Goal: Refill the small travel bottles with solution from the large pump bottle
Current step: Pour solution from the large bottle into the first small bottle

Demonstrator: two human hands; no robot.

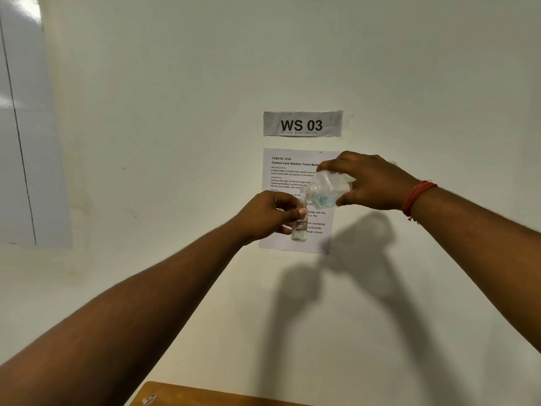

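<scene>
My left hand (270, 213) grips a small clear travel bottle (299, 227) with a red-edged label, held upright in the air in front of the wall. My right hand (371, 181) holds the large clear bottle (328, 189) tilted down to the left. The large bottle's open neck sits right at the mouth of the small bottle. A little bluish liquid lies in the lower side of the large bottle. No cap or pump shows on either bottle.
A printed task sheet (281, 171) and a "WS 03" label (303, 123) are stuck to the pale wall behind my hands. A wooden tabletop corner (205, 395) shows at the bottom edge. A glossy panel (20, 127) stands at the far left.
</scene>
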